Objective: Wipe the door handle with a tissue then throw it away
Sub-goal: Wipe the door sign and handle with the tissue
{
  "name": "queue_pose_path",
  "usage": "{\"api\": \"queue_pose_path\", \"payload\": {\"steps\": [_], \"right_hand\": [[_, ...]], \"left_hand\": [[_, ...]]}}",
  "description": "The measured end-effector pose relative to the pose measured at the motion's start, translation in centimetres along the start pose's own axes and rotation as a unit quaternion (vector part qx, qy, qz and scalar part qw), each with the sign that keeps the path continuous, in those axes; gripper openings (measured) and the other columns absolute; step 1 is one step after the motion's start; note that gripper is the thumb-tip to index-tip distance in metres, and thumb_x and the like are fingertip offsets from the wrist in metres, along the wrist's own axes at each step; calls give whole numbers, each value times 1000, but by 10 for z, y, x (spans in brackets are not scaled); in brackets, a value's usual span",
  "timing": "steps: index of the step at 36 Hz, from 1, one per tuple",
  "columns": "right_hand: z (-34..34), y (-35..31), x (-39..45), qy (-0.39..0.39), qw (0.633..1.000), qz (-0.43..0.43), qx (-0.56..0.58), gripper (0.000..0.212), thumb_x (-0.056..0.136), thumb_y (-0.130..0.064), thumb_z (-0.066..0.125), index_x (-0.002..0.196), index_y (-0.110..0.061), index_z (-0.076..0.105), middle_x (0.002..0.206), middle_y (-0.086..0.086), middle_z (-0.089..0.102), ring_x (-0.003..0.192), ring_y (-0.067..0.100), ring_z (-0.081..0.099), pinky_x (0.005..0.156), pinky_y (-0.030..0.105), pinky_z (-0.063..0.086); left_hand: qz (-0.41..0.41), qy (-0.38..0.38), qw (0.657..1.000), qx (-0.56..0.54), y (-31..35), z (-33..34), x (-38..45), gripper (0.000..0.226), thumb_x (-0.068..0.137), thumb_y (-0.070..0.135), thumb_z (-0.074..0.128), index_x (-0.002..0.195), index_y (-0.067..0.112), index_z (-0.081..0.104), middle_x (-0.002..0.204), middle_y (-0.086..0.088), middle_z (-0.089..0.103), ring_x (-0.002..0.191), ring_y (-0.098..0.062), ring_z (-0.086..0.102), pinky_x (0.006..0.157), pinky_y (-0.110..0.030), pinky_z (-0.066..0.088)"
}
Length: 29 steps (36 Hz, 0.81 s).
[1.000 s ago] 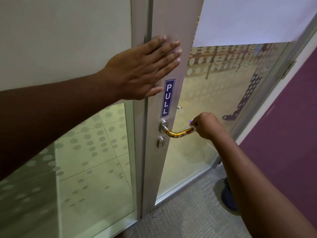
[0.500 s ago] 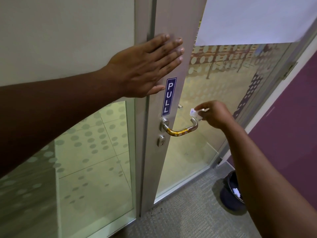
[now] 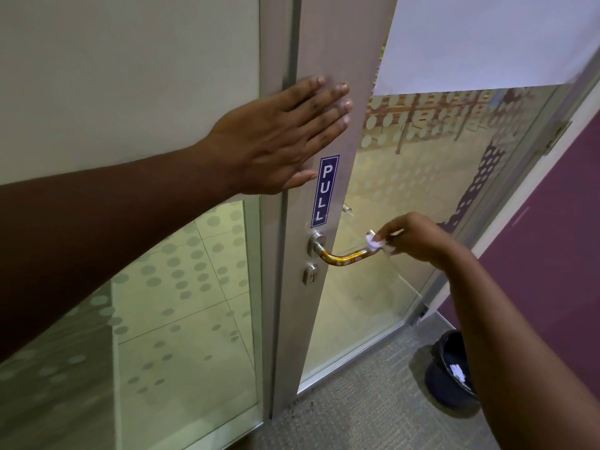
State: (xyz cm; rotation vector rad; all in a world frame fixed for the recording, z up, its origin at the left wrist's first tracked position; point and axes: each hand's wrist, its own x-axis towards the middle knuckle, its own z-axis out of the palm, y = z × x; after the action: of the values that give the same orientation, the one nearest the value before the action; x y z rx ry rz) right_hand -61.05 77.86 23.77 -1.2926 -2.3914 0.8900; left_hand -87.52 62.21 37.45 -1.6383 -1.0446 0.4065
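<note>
A metal lever door handle (image 3: 344,256) with a golden reflection juts from the grey door stile (image 3: 328,131), below a blue PULL sticker (image 3: 325,191). My right hand (image 3: 418,237) pinches a small crumpled white tissue (image 3: 376,243) against the free end of the handle. My left hand (image 3: 282,141) lies flat with fingers spread on the door stile above the sticker, holding nothing. A dark waste bin (image 3: 449,375) stands on the floor at the lower right, partly hidden by my right forearm, with a white scrap inside.
The door has frosted, dotted glass (image 3: 431,177) with a white sheet (image 3: 487,37) on its upper part. A keyhole (image 3: 311,275) sits under the handle. A purple wall (image 3: 552,248) runs along the right, and grey carpet (image 3: 357,410) covers the floor.
My right hand lifted off the handle's end with the tissue showing, then came back down, and the tissue now presses on the handle tip. My left hand stayed flat on the door.
</note>
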Motion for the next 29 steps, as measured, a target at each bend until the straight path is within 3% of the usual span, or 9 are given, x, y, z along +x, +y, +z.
{"api": "queue_pose_path", "payload": {"steps": [2, 5, 8, 14, 18, 20, 23, 27, 29], "right_hand": [[7, 22, -5, 94, 954, 57, 280, 23, 91, 9, 58, 97, -7, 74, 105, 17, 70, 87, 24, 64, 69, 22, 58], [33, 53, 0, 140, 825, 135, 530, 28, 97, 12, 44, 115, 2, 64, 119, 16, 65, 89, 19, 64, 72, 21, 60], [66, 63, 6, 109, 738, 165, 645, 35, 98, 11, 43, 130, 4, 55, 114, 10, 67, 94, 16, 65, 76, 23, 61], [95, 53, 17, 42, 629, 168, 758, 35, 98, 2, 44, 94, -11, 76, 97, 8, 75, 85, 15, 72, 74, 27, 60], [95, 43, 15, 45, 579, 155, 799, 29, 83, 3, 51, 103, -10, 68, 97, 10, 75, 89, 16, 65, 89, 30, 46], [96, 42, 13, 50, 572, 155, 804, 28, 83, 3, 51, 103, -8, 66, 94, 10, 74, 87, 15, 64, 85, 28, 46], [100, 43, 7, 60, 581, 164, 795, 27, 97, 3, 39, 95, -9, 63, 84, 8, 67, 76, 13, 57, 70, 24, 50], [103, 44, -4, 69, 592, 160, 787, 30, 99, 2, 38, 92, -11, 64, 79, 6, 61, 70, 12, 55, 61, 23, 53], [105, 43, -10, 61, 615, 150, 772, 35, 99, 2, 38, 92, -12, 69, 80, 5, 65, 71, 11, 57, 61, 22, 53]], "left_hand": [[-3, 3, 1000, -1, 0, 0, 0, 81, 101, 53, -10, 159, -3, -3, 167, -27, 3, 157, -40, 4, 128, -49, 13], [-3, 4, 1000, -1, -1, 0, 0, 81, 101, 53, -9, 159, -4, -3, 167, -27, 4, 156, -40, 4, 128, -50, 12], [-1, -3, 1000, -3, 0, -1, 0, 81, 102, 53, -7, 159, -4, -3, 167, -27, 4, 156, -41, 4, 128, -50, 11], [1, -13, 1000, 2, 0, -3, 0, 81, 101, 53, -10, 159, -3, -6, 167, -27, 1, 156, -40, 3, 128, -49, 11], [0, -21, 1000, 1, 0, -5, 0, 82, 101, 54, -9, 159, -3, -6, 167, -27, 1, 157, -40, 3, 128, -49, 12], [-1, -20, 1000, -1, -1, -5, 0, 82, 101, 54, -9, 159, -3, -5, 167, -27, 2, 156, -40, 3, 128, -49, 12], [-2, -27, 1000, 0, -1, -7, 1, 82, 100, 54, -10, 159, -3, -6, 167, -27, 1, 157, -40, 3, 129, -49, 11], [2, -31, 999, 13, 0, -7, 1, 83, 99, 54, -14, 159, -3, -7, 167, -26, 1, 157, -40, 3, 129, -49, 9], [2, -31, 999, 17, 0, -7, 0, 83, 99, 53, -14, 159, -4, -7, 167, -27, 1, 157, -40, 3, 129, -49, 10]]}}
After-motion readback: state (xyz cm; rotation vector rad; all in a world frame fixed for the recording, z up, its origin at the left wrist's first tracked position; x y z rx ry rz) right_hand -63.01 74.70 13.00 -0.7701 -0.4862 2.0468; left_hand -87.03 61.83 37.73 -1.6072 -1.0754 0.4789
